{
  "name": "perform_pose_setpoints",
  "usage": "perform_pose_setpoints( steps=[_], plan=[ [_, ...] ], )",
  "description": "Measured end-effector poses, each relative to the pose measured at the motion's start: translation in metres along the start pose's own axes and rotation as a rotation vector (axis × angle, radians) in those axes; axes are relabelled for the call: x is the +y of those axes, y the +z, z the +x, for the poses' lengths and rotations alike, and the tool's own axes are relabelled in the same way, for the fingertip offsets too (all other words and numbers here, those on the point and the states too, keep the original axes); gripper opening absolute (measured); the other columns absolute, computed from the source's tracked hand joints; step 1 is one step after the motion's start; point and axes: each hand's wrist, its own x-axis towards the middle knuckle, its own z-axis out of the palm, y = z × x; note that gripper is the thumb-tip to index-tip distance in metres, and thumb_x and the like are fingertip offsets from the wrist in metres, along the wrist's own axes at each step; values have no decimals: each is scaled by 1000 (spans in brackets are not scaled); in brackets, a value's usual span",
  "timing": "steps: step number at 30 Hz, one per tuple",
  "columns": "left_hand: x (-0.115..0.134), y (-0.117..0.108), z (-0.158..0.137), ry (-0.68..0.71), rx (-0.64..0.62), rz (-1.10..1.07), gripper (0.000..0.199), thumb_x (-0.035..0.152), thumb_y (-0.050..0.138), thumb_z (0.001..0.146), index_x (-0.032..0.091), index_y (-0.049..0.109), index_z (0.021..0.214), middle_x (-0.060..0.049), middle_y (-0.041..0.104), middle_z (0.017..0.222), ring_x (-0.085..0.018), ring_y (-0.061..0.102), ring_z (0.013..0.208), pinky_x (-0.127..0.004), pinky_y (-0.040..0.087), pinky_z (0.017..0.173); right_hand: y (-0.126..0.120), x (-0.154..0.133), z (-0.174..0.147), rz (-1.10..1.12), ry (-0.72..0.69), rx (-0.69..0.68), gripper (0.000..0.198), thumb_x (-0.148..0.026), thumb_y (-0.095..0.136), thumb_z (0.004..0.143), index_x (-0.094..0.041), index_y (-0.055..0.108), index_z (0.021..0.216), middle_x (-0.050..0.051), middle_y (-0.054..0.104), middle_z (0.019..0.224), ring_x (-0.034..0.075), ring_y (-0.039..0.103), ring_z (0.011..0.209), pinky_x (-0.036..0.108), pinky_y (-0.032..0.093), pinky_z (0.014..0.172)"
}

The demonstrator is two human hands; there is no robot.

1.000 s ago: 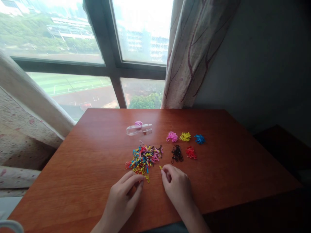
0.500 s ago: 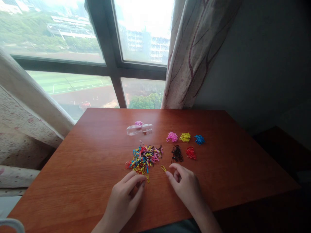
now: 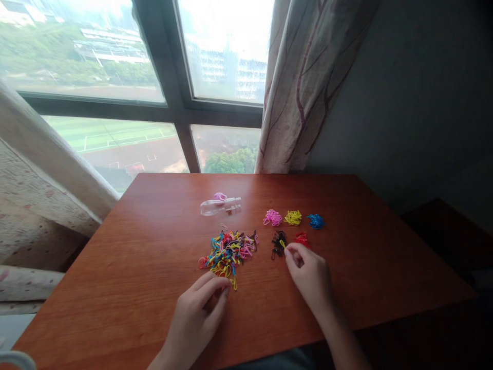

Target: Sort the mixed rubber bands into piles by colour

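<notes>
Between the thumb and index finger of my right hand (image 3: 310, 272) is a yellow stitch marker (image 3: 282, 244), shaped like a small plastic safety pin. It is held over the pile of black stitch markers (image 3: 278, 240), and the hand partly covers the red pile (image 3: 302, 238). My left hand (image 3: 200, 303) rests at the near edge of a mixed-colour pile of stitch markers (image 3: 231, 252), its fingers pinched together. Loose yellow markers (image 3: 234, 282) lie right by its fingertips; whether it grips one I cannot tell.
Sorted pink (image 3: 272, 218), yellow (image 3: 293, 218) and blue (image 3: 316, 221) piles lie in a row behind the black and red ones. A clear bottle-shaped container (image 3: 215, 207) with a pink part lies farther back on the wooden table (image 3: 134, 288). One pale marker (image 3: 224, 226) lies alone behind the mixed pile.
My right hand has moved away from me and to the right, carrying the yellow stitch marker from beside the mixed pile to above the black pile. My left hand has stayed nearly still.
</notes>
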Motion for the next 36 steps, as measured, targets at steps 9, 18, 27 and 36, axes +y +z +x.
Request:
perform_pose_setpoints(
  steps=[9,18,27,36],
  plan=[
    [0,-1,1,4,43,8,14,16,53,89,21,67,90,0,65,77,-11,62,63,-18,50,59,-10,54,75,-175,92,27,23,-35,53,86,-20,70,79,1,62,59,15,55,53,25,33,54],
    [0,1,-1,-19,23,15,15,15,53,90,21,66,92,0,65,79,-10,63,65,-17,51,62,-6,57,76,-184,136,23,20,-32,55,84,-21,70,80,2,66,63,16,58,57,25,32,53],
    [1,1,-1,-33,28,29,16,17,52,90,22,68,90,-1,66,79,-11,64,65,-19,51,61,-15,29,58,-94,67,106,26,-37,53,88,-19,71,82,2,65,61,16,59,55,25,38,56],
    [-5,1,-8,-84,64,118,15,20,52,91,23,66,96,0,65,82,-12,64,69,-20,50,64,10,-29,-21,221,-48,-158,24,-31,50,92,-21,69,83,1,66,66,14,60,56,22,43,54]
  ],
)
